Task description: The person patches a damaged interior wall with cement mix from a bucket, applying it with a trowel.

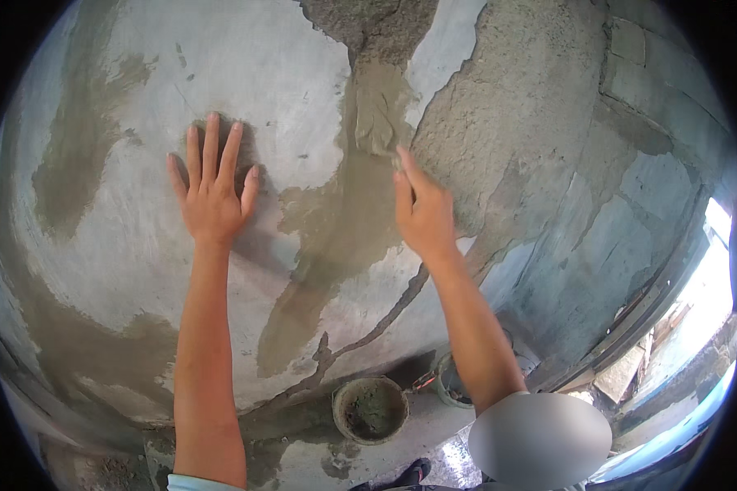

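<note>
Two bare hands are at one wall [262, 65], whose pale coat is broken by brownish patches. The left hand [215, 192] lies with its palm toward the pale surface, four fingers and one thumb spread; its grip is released, with nothing in it. The right hand [424, 204] is at the edge of one strip of smeared mortar [344, 221], its fingers partly bent; a small greyish thing shows by the fingertips, too blurred to tell whether the grip is grasping it.

The mortar strip runs down the middle of the wall, between the two hands, from one dark, rough hollow [377, 29] at the top. To its right is one broad area of coarse, exposed render [516, 106]. One dark crack [385, 322] slants across the lower wall.

Below stand two containers: one round tub [340, 413] with grey-green material inside, and one bucket [448, 393] partly hidden behind the right forearm. One dark shoe [415, 472] shows at the lower edge.
</note>
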Demonstrator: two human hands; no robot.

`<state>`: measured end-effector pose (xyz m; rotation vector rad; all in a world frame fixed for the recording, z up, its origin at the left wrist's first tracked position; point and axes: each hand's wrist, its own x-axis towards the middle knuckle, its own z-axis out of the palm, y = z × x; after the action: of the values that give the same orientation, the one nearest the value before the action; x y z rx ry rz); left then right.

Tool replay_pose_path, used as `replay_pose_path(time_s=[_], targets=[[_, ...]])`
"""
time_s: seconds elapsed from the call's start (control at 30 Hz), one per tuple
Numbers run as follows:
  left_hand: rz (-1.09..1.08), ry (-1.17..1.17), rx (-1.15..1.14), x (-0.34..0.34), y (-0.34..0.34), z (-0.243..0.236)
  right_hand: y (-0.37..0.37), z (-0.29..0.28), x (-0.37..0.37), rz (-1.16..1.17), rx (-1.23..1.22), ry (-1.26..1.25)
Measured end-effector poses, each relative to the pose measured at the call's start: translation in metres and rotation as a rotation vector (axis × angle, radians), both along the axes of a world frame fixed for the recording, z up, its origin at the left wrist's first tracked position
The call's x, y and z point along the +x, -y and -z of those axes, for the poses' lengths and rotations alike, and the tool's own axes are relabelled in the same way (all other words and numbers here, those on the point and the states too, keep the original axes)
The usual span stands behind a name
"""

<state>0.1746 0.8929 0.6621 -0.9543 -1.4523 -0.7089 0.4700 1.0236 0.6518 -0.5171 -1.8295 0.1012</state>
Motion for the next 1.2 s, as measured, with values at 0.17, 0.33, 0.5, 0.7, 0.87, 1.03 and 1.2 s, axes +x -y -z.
replay_pose_path(time_s=[0.17, 0.33, 0.5, 0.7, 0.87, 1.03, 1.2], targets=[[0.038, 0.004, 0.010, 0.008, -0.005, -0.003, -0.010, 0.066, 0.005, 0.006, 0.103, -0.096], [0.024, 0.014, 0.001, 0.006, 0.000, -0.001, 0.008, 0.054, 0.019, -0.040, -0.030, -0.092], [0.029, 0.005, 0.009, 0.006, 0.000, 0.000, 0.009, 0.001, 0.005, -0.032, 0.010, -0.149], [0.041, -0.013, 0.020, 0.006, -0.004, -0.003, 0.004, 0.041, -0.012, -0.122, 0.076, -0.123], [0.025, 0.006, 0.009, 0.006, -0.005, -0.003, 0.010, 0.048, 0.016, -0.121, 0.078, 0.059], [-0.006, -0.005, 0.032, 0.004, -0.001, -0.001, -0.004, -0.011, 0.023, -0.036, 0.056, -0.157], [0.011, -0.009, 0.042, 0.005, -0.003, 0.000, -0.013, -0.010, 0.012, 0.110, 0.152, 0.033]])
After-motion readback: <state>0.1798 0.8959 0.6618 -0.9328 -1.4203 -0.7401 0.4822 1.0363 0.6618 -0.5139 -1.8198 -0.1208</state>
